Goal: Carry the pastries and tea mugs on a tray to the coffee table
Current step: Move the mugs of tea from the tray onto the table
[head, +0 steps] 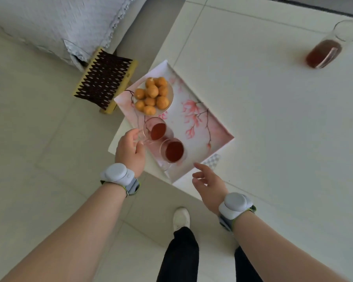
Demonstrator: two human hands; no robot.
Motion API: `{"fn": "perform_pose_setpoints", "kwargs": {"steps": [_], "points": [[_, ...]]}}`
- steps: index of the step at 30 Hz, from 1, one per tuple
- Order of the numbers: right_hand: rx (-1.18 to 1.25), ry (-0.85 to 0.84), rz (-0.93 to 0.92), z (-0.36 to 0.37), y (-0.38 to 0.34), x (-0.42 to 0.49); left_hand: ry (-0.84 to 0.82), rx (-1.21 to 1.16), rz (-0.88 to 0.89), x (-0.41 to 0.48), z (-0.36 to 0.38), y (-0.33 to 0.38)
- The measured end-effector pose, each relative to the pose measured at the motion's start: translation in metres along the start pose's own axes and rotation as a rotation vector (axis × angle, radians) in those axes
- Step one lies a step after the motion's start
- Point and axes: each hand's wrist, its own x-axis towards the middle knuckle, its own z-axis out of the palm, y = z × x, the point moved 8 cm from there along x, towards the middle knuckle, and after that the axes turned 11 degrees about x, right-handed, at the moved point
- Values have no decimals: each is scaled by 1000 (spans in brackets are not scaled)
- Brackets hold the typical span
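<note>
A pink floral tray [202,123] lies at the near left corner of the white coffee table [273,119]. At its far end stands a plate [170,98] piled with several golden round pastries [153,92]. Two glass mugs of red-brown tea are at the tray's near end. My left hand [130,149] grips the handle of the left mug [156,130], which is tilted. The other mug [172,152] stands beside it, touching it. My right hand [209,180] hovers with fingers apart just off the tray's near corner, holding nothing.
A glass carafe of tea [326,49] stands at the table's far right. A woven low stool [105,80] sits on the tiled floor left of the table, beside a grey sofa [59,23]. A checked item [212,159] peeks out under the tray. My legs and shoe [180,218] are below.
</note>
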Motion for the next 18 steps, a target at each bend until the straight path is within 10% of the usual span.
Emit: {"fn": "perform_pose_setpoints", "kwargs": {"steps": [6,18], "points": [[97,50,81,69,20,24,-329,55,-55,37,40,-69],[574,126,232,111,28,59,-485,-22,25,59,73,-62]]}}
